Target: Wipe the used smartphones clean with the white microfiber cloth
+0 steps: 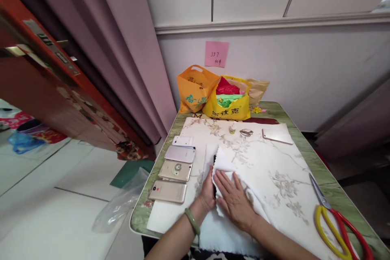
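Observation:
Near the front middle of the table, my left hand [208, 192] grips the side of a thin, dark-edged phone [215, 187], mostly hidden under a white cloth [224, 163]. My right hand [235, 200] lies flat on top of that cloth, fingers stretched out and slightly apart, pressing it against the phone. The cloth has a zigzag-cut edge, and its folds spread to the right of my hand. More white cloth [227, 233] hangs down toward my lap. A green bangle [191, 221] circles my left wrist.
Several phones [168, 191] lie in a column at left; another phone [277, 136] rests back right. Large scissors [327, 207] sit at the right edge. A small bottle [232, 129] and a dark coil [246, 132] lie behind. Orange [193, 89] and yellow bags [227, 107] stand at the back.

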`<state>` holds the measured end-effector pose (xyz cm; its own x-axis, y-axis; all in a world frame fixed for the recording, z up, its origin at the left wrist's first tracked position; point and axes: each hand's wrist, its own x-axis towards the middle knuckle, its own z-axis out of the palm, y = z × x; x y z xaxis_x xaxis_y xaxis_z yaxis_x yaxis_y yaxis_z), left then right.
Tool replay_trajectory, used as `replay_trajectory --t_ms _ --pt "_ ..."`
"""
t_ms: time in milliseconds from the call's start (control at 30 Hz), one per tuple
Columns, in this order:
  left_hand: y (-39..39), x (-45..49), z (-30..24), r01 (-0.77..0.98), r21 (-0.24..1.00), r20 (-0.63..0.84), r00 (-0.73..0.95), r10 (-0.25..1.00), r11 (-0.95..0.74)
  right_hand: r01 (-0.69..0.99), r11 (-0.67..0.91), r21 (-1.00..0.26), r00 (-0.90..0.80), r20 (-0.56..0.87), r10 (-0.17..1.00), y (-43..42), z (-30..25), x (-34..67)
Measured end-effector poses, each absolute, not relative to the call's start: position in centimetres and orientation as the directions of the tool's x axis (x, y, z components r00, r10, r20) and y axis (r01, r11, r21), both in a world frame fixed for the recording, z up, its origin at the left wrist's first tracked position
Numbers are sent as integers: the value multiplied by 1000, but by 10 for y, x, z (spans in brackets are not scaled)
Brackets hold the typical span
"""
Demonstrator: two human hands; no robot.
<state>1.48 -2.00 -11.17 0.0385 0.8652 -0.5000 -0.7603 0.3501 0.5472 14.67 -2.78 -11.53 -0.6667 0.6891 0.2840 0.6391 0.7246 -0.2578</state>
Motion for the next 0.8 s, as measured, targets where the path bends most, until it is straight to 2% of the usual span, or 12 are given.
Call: replay_trajectory --t_ms 100,267,367,467,600,700,800 --pt "-16 12 -118 -752 528 -540 60 839 394 580 762 -287 -721 254 645 -20 -109 141" --pt "-9 11 -113 -751 437 -502 254 827 496 700 642 -311 -576 285 766 23 -109 122" --pt "-8 13 -108 -775 405 -464 283 839 485 750 561 -351 -474 306 826 40 -112 116" --pt "-8 13 -105 -789 388 -446 292 846 477 748 469 -470 -375 284 883 52 -110 116" --pt "-12 11 -101 -814 367 -430 281 858 451 656 306 -690 -291 142 946 68 -99 119" --pt "-17 11 -101 -801 424 -442 225 869 423 624 256 -738 -276 98 956 75 -93 122" --pt "-20 12 -103 -717 564 -424 174 889 409 602 219 -768 -256 74 964 75 -90 128"
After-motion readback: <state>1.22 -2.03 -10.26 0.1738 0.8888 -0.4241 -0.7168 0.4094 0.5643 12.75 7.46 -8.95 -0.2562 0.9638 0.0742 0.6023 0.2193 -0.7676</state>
